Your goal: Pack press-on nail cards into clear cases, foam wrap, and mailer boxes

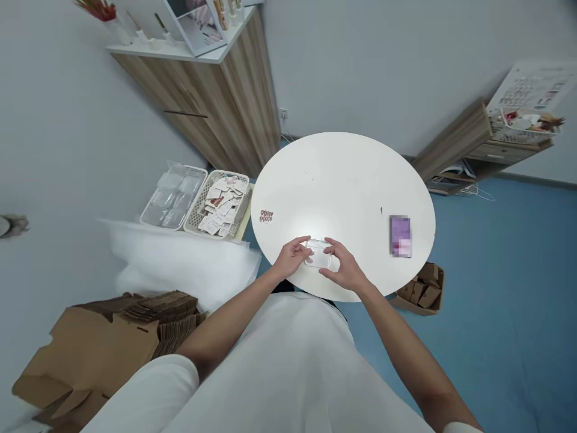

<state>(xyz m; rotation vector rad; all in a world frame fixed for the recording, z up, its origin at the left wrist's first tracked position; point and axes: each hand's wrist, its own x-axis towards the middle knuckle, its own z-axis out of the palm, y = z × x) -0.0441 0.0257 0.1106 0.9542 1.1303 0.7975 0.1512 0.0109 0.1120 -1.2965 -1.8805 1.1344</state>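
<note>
we have one clear plastic case between our two hands, over the near edge of the one white desk. it lies right inside the span of the fingers: our left grip has its fingertips on the left end, and our right grip takes the right end, its thumb at the near edge and its fingers toward the far corner. both are narrowed on the case; we cannot tell whether the left fingertips also pinch something small.

we count three other things on the desk: one set of reddish-brown false nails in two rows, near the left rim; one blurred purple rectangle well to the right; and one tiny dark piece just beside it.

to the left of the desk we see two baskets side by side, one of clear packages, the other of heaped cards, too jumbled to count. one cardboard box sits on the floor at the right.
</note>
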